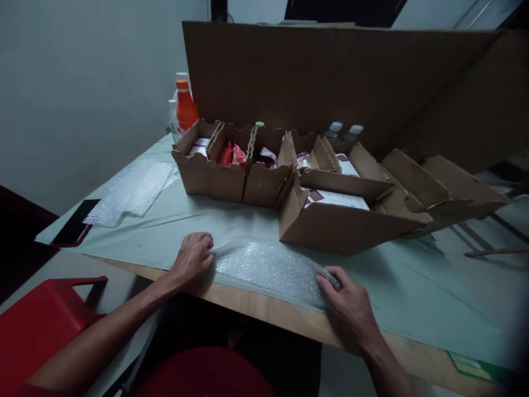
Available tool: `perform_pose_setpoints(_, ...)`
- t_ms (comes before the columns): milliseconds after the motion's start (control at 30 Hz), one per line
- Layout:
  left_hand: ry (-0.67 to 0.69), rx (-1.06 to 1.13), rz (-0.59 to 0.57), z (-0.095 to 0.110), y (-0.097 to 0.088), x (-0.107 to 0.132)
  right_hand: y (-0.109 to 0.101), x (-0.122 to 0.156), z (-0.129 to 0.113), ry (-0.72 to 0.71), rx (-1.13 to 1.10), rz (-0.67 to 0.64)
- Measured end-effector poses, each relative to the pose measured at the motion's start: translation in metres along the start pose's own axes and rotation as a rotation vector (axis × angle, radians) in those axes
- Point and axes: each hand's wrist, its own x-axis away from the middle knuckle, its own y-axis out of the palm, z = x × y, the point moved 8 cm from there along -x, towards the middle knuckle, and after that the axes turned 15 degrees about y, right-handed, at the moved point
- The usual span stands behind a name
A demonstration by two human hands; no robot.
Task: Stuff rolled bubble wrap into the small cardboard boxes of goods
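Observation:
A sheet of clear bubble wrap (268, 269) lies flat on the pale green table cover near the front edge. My left hand (192, 258) has its fingers curled on the sheet's left end. My right hand (349, 309) pinches the sheet's right end. Just behind the sheet stands an open cardboard box (343, 226) with white packets inside.
A row of small open cardboard boxes (231, 165) holds red and white packets. More bubble wrap (132, 190) and a dark phone (76, 223) lie at the left. An orange bottle (185, 107) stands behind. A tall cardboard panel (330, 77) walls the back. A red chair (41, 325) sits lower left.

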Motion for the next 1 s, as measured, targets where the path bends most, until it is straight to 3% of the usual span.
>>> perform_pose_setpoints(100, -0.012, 0.004, 0.009, 0.0, -0.022, -0.02, -0.007, 0.041, 0.004, 0.087, -0.162, -0.082)
perform_pose_setpoints(200, 0.125, -0.087, 0.025, 0.021, -0.043, -0.068, 0.018, 0.088, -0.01, 0.077, -0.252, -0.254)
perform_pose_setpoints(333, 0.291, -0.152, -0.023, 0.063, -0.036, -0.137, 0.06, 0.127, -0.041, -0.003, -0.303, -0.352)
perform_pose_setpoints(400, 0.334, -0.144, 0.002, 0.077, -0.026, -0.15, 0.078, 0.134, -0.05, 0.02, -0.328, -0.429)
perform_pose_setpoints(467, 0.406, -0.084, 0.069, 0.083, -0.02, -0.137, 0.091, 0.137, -0.055, 0.07, -0.361, -0.53)
perform_pose_setpoints(567, 0.558, 0.116, 0.105, 0.074, -0.02, -0.072, 0.097, 0.137, -0.058, 0.157, -0.46, -0.646)
perform_pose_setpoints(667, 0.643, 0.306, -0.103, 0.066, -0.018, 0.013, 0.094, 0.13, -0.057, 0.289, -0.648, -0.71)
perform_pose_setpoints(767, 0.571, 0.387, -0.161, 0.071, -0.022, 0.066, 0.094, 0.12, -0.059, 0.419, -0.891, -0.759)
perform_pose_setpoints(833, 0.545, 0.465, -0.119, 0.085, -0.02, 0.074, 0.097, 0.115, -0.062, 0.484, -1.027, -0.782)
perform_pose_setpoints(900, 0.459, 0.576, -0.034, 0.092, -0.011, 0.061, 0.102, 0.113, -0.064, 0.539, -1.105, -0.798)
perform_pose_setpoints(1000, 0.134, 0.675, 0.038, 0.078, 0.015, 0.029, 0.101, 0.112, -0.057, 0.568, -1.148, -0.755)
